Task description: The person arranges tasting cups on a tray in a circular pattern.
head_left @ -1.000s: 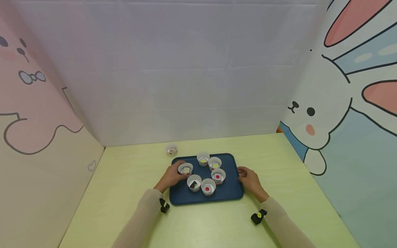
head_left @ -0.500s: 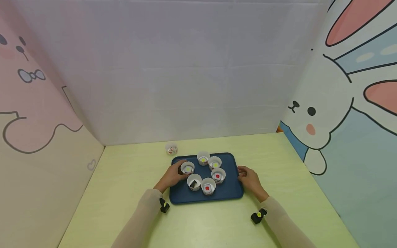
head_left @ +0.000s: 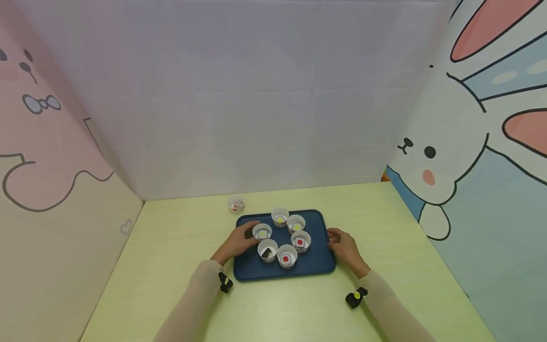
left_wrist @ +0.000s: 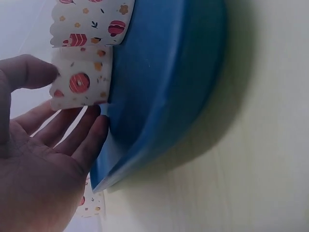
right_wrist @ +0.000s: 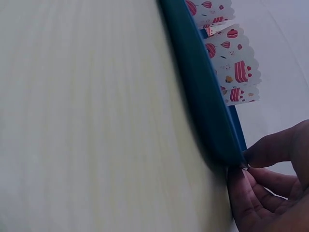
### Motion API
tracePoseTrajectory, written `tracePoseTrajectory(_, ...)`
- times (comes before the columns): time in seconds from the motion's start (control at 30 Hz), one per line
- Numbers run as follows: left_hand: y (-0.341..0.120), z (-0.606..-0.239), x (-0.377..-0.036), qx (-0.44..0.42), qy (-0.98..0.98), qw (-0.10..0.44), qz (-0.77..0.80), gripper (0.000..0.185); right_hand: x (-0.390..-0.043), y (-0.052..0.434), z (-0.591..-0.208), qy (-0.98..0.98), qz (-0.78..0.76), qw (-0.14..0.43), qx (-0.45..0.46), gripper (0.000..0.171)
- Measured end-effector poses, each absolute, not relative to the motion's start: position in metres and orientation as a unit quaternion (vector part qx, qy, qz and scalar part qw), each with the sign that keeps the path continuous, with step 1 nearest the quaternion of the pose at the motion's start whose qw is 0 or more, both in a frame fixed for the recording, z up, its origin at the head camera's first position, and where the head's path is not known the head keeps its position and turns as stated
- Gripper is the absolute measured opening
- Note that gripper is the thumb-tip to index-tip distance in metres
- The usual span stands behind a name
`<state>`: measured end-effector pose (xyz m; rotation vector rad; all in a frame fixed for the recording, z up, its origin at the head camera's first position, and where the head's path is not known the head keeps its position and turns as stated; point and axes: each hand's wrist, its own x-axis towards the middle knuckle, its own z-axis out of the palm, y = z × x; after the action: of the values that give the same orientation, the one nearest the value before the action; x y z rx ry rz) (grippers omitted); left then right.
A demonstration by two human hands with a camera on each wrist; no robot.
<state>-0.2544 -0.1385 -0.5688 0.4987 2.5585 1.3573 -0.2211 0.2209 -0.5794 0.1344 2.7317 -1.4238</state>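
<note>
My left hand (head_left: 236, 243) reaches over the tray's left side, its thumb and fingers on either side of a white paper baking cup (head_left: 262, 233). In the left wrist view, that cup (left_wrist: 79, 79) has red and orange prints; thumb and fingertips lie against it. Inside is a white block with a yellow-green mark. My right hand (head_left: 345, 249) pinches the right rim of the dark blue tray (head_left: 307, 268). In the right wrist view, its thumb (right_wrist: 270, 149) lies at the rim, with fingers below.
Several more cups share the tray: two with red-marked blocks (head_left: 286, 259), two with yellow-marked ones (head_left: 280, 220), one with a black-and-white piece (head_left: 267, 253). Another cup (head_left: 236, 205) stands behind the tray on the pale table (head_left: 171, 228). Walls with cartoon drawings enclose the sides.
The cup at my left hand has moved right on the tray, closer to the other cups. The right hand stays at the tray's rim.
</note>
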Motion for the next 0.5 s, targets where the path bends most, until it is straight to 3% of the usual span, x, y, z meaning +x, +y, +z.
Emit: tracePoseTrajectory(0.5, -0.1345, -0.5655, -0.2519, 0.148, 0.874, 0.077, 0.457, 0.041, -0.2210, 0.2204, -0.5795, 0.889, -0.456, 0.021, 0.044, 0.047)
